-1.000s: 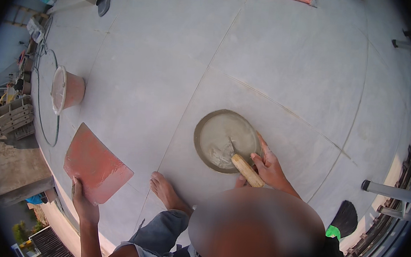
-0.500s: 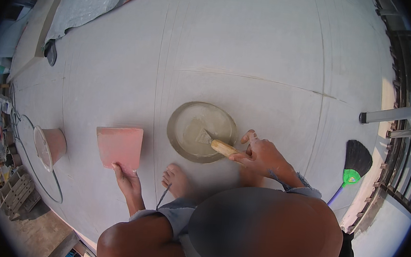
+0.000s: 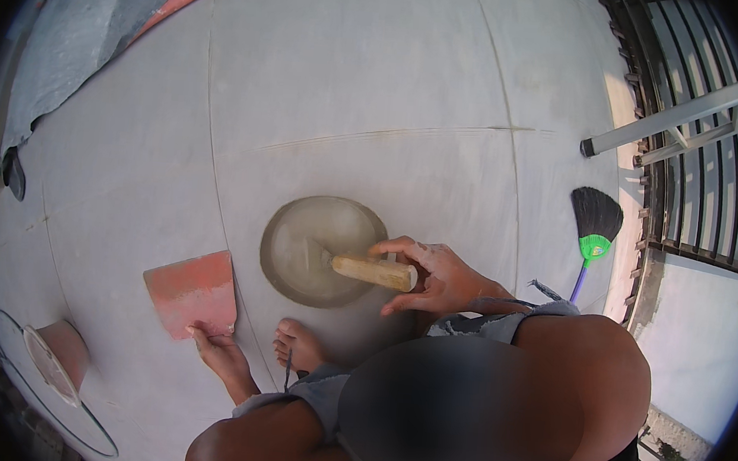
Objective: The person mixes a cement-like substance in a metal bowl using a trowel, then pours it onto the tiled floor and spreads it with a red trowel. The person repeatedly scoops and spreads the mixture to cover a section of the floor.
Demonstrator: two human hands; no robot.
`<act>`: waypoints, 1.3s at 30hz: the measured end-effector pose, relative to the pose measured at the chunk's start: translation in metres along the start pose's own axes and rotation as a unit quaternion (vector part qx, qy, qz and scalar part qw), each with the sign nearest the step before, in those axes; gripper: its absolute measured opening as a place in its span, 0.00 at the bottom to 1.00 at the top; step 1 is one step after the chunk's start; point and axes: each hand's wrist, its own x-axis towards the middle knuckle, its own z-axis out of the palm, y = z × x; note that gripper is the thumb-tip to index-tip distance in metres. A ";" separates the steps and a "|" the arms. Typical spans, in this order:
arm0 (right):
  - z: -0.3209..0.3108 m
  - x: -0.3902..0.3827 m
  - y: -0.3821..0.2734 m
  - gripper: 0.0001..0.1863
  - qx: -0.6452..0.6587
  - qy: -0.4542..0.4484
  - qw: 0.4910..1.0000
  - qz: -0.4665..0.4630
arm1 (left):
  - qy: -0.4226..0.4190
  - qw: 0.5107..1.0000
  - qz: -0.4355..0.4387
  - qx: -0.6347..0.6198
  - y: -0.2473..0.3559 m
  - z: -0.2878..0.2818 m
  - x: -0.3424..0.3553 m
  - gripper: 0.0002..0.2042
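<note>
Nearest, at the lower edge, are the person's bent knees [image 3: 595, 387] in frayed blue-grey denim, with a bare foot [image 3: 297, 346] flat on the smooth pale-grey floor [image 3: 357, 160]. Left of the foot, the left hand [image 3: 222, 360] grasps the near edge of a flat, four-sided red plate [image 3: 191, 293] smeared with pale residue, its fingers closed on that edge.

The right hand [image 3: 441, 280] is at the end of a trowel's thick, light-brown wooden handle [image 3: 373, 271]. Its fingers are released and spread, forefinger and thumb on opposite sides of the handle; whether a fingertip touches it I cannot tell. The trowel's blade lies in wet grey paste [image 3: 295, 229] inside a round, shallow grey pan [image 3: 266, 248], which sits on the floor just beyond the foot, with the handle crossing its right rim.

Farther out, a pinkish plastic bucket [image 3: 71, 353] stands at left beside a thin green hose [image 3: 100, 426]. At right lies a black-bristled broom [image 3: 597, 214] with a green head and purple stick. Beyond it are grey metal legs [image 3: 668, 122] and a dark barred railing [image 3: 711, 179]. At far upper left spreads a grey sheet [image 3: 80, 52] with a red-orange border.
</note>
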 end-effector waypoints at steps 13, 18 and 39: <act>0.045 0.055 0.092 0.50 0.109 0.325 0.908 -0.239 | -0.182 0.940 -0.027 0.288 0.025 0.110 -0.081 0.19; 0.054 0.070 0.093 0.49 0.392 0.238 0.863 -0.213 | -0.231 0.913 -0.048 0.332 0.001 0.141 -0.097 0.18; 0.042 0.071 0.072 0.39 0.357 0.181 0.907 -0.134 | -0.178 0.858 0.021 0.482 -0.031 0.139 -0.109 0.25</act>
